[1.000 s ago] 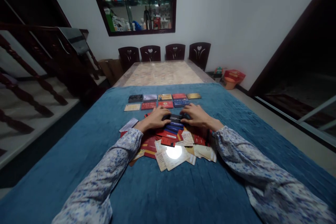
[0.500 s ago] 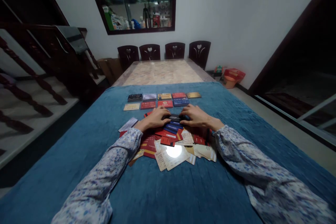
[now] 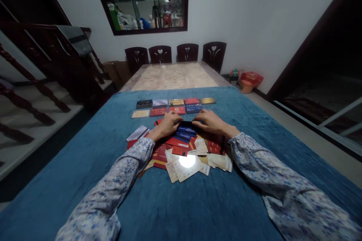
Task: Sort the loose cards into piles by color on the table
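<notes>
A loose pile of cards [image 3: 183, 152], red, blue and cream, lies on the blue cloth [image 3: 181, 203] in front of me. My left hand [image 3: 166, 125] and my right hand [image 3: 210, 121] rest at the pile's far edge, fingers curled, and together pinch a dark card [image 3: 186, 123] by its two ends. Blue cards [image 3: 183, 132] lie just under it. Beyond my hands, two neat rows of single cards [image 3: 175, 106] are laid out side by side.
The cloth covers the near part of a long marble-topped table [image 3: 174, 77]. Several dark chairs [image 3: 175, 53] stand at its far end under a wall cabinet [image 3: 147, 0]. A wooden stair rail [image 3: 34, 67] runs on the left. Red items [image 3: 249, 80] sit on the floor at right.
Both hands stay at the pile's far edge on the dark card, which now sits slightly lifted and tilted between the fingertips. The camera has tipped down a little.
</notes>
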Demonstrator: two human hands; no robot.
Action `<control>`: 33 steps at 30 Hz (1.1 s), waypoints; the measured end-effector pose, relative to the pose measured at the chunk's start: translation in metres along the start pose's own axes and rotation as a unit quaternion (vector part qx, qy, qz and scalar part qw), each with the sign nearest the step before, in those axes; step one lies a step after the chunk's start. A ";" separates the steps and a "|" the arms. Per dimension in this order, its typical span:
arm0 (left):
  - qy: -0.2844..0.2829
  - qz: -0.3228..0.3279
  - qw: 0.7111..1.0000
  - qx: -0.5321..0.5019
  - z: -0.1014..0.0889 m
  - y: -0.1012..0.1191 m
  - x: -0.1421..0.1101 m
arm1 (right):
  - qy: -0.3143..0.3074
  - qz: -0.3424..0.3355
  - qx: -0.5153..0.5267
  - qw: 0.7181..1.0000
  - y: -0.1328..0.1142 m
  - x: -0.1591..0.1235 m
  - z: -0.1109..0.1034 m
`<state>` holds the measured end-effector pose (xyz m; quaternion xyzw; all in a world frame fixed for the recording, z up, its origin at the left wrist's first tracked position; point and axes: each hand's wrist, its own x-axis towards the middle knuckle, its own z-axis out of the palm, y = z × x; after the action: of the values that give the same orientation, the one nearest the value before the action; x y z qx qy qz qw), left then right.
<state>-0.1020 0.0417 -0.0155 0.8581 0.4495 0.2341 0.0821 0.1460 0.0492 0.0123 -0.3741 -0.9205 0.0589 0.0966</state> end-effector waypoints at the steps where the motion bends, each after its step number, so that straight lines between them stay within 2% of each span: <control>1: 0.012 -0.004 1.000 -0.007 0.001 -0.001 0.000 | 0.002 0.001 0.003 1.000 0.001 0.000 0.001; 5: 0.040 -0.014 0.999 -0.025 0.005 -0.004 0.000 | 0.011 0.017 0.011 1.000 0.006 0.001 0.006; 14: 0.050 -0.019 0.998 -0.032 0.005 -0.006 0.001 | 0.044 0.069 0.018 0.996 0.014 0.007 0.024; 21: 0.064 -0.004 0.997 -0.033 0.007 -0.007 0.001 | 0.128 0.086 0.066 0.986 0.024 0.010 0.033; 26: 0.062 -0.003 0.998 -0.021 0.006 -0.005 0.000 | 0.199 0.102 0.152 0.963 0.025 0.010 0.032; 33: 0.065 0.006 0.998 -0.022 0.006 -0.004 -0.001 | 0.262 0.094 0.228 0.933 0.021 0.011 0.032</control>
<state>-0.1024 0.0435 -0.0220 0.8419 0.4430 0.3001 0.0703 0.1457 0.0707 -0.0208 -0.4288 -0.7848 0.1758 0.4114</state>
